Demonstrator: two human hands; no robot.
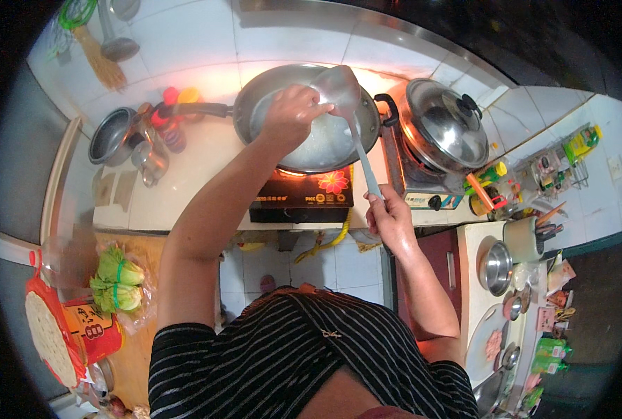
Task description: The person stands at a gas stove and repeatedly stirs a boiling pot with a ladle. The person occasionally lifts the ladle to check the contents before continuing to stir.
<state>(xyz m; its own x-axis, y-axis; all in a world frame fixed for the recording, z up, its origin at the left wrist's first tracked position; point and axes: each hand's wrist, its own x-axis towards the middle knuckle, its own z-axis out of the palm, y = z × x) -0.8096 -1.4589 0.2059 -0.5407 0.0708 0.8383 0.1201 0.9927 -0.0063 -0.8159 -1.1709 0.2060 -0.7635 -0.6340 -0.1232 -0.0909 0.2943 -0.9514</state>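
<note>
My right hand point(392, 217) grips the handle of a metal wok spatula point(339, 89), whose blade is raised over the wok point(242, 123). Above the pan, my left hand point(292, 115) is at the near-left side of the blade, a fingertip reaching the blade's neck. Its fingers are curled, and whether they pinch anything is hidden. Whitish, cloudy liquid point(324, 144) lies in the wok. Under it, an electric cooktop point(303, 191) glows orange at the pan's base.
A lidded steel pot point(442, 125) stands on a gas stove point(431, 201) to the right. At left are a dark pot point(113, 137) and a steel ladle point(150, 160). Bundled lettuce point(122, 285) lies on a wooden surface. A steel bowl point(497, 268) sits on the right counter.
</note>
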